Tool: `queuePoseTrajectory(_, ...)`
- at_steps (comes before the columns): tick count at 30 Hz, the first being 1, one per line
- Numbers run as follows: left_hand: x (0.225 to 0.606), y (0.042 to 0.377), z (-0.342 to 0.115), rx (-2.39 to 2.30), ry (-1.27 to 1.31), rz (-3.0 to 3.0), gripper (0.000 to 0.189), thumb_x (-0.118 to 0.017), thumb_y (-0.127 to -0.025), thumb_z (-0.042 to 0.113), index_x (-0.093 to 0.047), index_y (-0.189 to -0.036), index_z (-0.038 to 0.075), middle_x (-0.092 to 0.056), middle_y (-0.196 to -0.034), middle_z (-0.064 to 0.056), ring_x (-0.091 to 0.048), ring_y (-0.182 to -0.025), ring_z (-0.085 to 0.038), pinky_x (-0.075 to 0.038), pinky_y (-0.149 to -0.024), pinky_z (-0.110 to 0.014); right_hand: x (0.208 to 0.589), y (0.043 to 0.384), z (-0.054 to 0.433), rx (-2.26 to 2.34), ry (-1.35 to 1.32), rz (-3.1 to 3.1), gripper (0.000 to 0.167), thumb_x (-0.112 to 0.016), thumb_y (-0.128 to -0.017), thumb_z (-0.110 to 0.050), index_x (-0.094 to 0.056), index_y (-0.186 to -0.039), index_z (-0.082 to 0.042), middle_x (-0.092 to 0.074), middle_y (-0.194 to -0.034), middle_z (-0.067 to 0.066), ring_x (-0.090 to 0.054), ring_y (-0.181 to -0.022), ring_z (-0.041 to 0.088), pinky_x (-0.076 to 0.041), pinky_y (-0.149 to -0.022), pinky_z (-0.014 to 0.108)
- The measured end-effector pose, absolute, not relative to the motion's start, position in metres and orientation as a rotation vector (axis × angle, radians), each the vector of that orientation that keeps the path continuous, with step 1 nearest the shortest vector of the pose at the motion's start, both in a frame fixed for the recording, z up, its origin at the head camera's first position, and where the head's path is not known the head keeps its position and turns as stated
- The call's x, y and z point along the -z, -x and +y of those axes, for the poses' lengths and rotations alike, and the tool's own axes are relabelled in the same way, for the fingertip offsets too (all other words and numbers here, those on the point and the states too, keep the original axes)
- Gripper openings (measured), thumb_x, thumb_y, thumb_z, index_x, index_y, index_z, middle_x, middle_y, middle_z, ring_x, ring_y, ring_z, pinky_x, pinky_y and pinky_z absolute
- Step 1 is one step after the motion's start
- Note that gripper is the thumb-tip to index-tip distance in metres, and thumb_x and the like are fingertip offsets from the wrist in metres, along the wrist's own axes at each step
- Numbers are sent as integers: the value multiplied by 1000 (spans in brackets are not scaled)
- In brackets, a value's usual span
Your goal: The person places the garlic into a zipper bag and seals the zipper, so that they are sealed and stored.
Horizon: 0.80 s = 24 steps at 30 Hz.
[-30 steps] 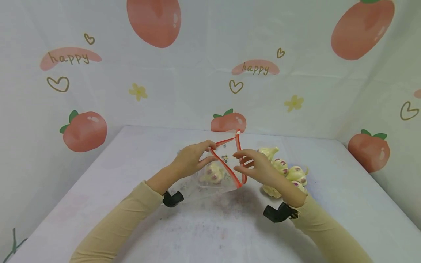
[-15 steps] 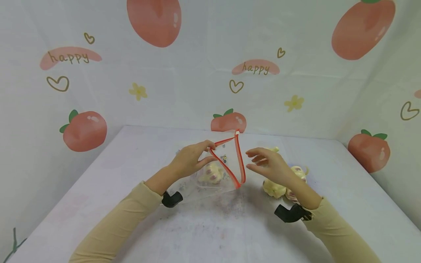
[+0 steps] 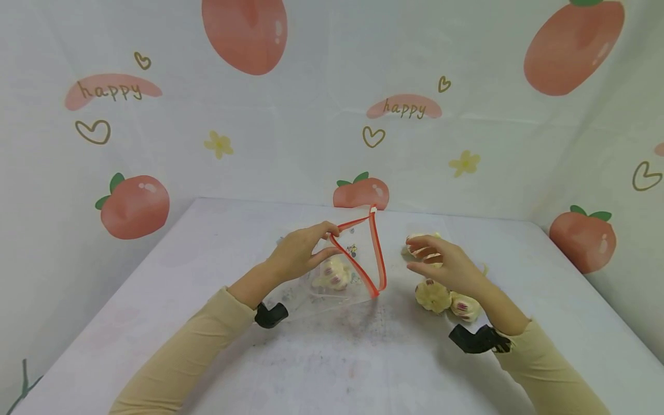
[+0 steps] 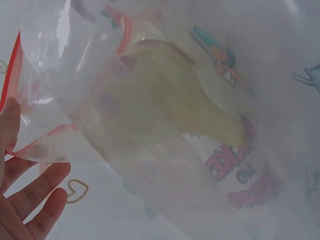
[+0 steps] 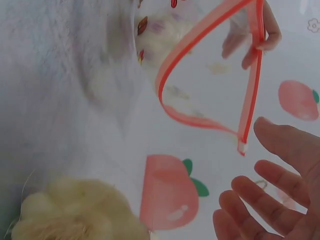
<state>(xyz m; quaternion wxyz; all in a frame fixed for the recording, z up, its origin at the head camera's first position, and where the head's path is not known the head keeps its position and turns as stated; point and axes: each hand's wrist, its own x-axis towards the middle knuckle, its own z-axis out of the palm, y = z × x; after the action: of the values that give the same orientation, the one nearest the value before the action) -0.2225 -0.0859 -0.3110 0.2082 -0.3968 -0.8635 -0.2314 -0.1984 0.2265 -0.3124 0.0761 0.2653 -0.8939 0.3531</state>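
Observation:
A clear zip bag (image 3: 382, 271) with a red-edged mouth stands gaping toward the right in the head view. My left hand (image 3: 300, 253) pinches the near side of its mouth between thumb and fingers. Inside the bag lies a garlic bulb (image 3: 336, 274), also visible as a blurred pale garlic bulb (image 4: 150, 100) through the film in the left wrist view. To the right of the bag, my right hand (image 3: 447, 266) hovers over loose garlic, fingers apart and holding nothing. It partly hides the bulbs beneath. One garlic bulb (image 5: 75, 212) shows low in the right wrist view.
Several bulbs sit around the right hand, among them a near garlic bulb (image 3: 433, 296) and another garlic bulb (image 3: 465, 306) beside it. The white table (image 3: 321, 363) meets a printed backdrop (image 3: 311, 144) behind.
My right hand has withdrawn from the bag's mouth and moved right, over the garlic bulbs. The left hand keeps its grip on the bag, nearly unmoved.

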Motion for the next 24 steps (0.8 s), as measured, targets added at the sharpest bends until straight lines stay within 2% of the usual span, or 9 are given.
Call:
queuePoseTrajectory(2, 312, 223, -86, 650, 1099, -2406, 33, -69, -85, 23, -54, -110, 8, -67, -100, -2, -69, -90, -22, -49, -61, -26, 314, 199, 232, -1041, -806, -2695, 41, -70, -83, -12, -56, -120, -1, -64, -111, 13, -62, -95, 14, -54, -81, 35)
queuePoseTrajectory(7, 313, 224, -86, 659, 1092, -2409, 33, -69, -84, 22, -54, -110, 8, -67, -101, -2, -69, -90, -21, -50, -62, -27, 316, 199, 244, -1013, -797, -2770, 44, -70, -84, -15, -55, -121, 2, -62, -115, 18, -62, -99, 31, -54, -82, 33)
queuePoseTrajectory(10, 314, 224, -87, 657, 1091, -2411, 33, -68, -85, 23, -54, -111, 9, -66, -101, -2, -69, -91, -21, -50, -62, -27, 316, 197, 250, -1009, -788, -2811, 49, -71, -83, -18, -53, -123, 2, -61, -117, 19, -61, -100, 36, -53, -82, 35)
queuePoseTrajectory(17, 314, 223, -87, 658, 1091, -2414, 32, -69, -84, 22, -54, -110, 9, -67, -100, -2, -69, -90, -22, -49, -61, -26, 328, 198, 262, -1005, -806, -2867, 56, -76, -78, -21, -53, -124, 0, -61, -119, 19, -61, -101, 36, -53, -83, 41)
queuePoseTrajectory(24, 315, 224, -87, 652, 1094, -2407, 32, -69, -84, 22, -54, -109, 10, -67, -99, -1, -69, -87, -19, -44, -57, -21, 330, 196, 266, -1000, -882, -2907, 58, -75, -79, -20, -50, -126, 2, -60, -116, 24, -61, -102, 37, -53, -83, 41)
